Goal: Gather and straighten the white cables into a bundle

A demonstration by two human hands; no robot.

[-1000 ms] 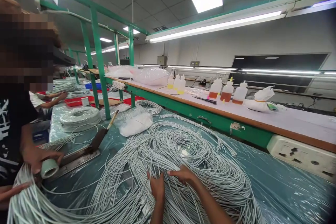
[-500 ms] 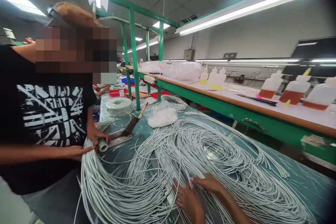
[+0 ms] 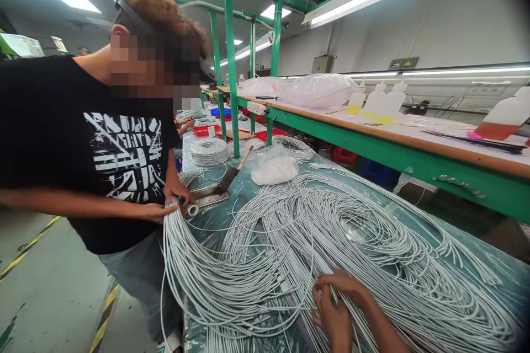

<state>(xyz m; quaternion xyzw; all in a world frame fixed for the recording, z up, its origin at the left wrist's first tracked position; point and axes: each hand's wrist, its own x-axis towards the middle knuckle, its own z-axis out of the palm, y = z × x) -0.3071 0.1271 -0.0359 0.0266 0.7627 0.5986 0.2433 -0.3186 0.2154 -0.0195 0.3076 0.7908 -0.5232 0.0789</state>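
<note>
While white wires [image 3: 331, 231] cover the bench, both hands' grip pinches strands.

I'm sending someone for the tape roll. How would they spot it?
Start at the big spread of grey cable on the green table, then follow it left to the co-worker in the black shirt. The small tape roll is in that person's hand, the only ring-shaped item there.

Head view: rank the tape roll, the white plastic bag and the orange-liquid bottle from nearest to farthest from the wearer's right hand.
From the right hand, low on the white cables:
1. Tape roll, far left, in the co-worker's hand.
2. White plastic bag, farther back on the table.
3. Orange-liquid bottle, on the raised shelf at far right.
</note>
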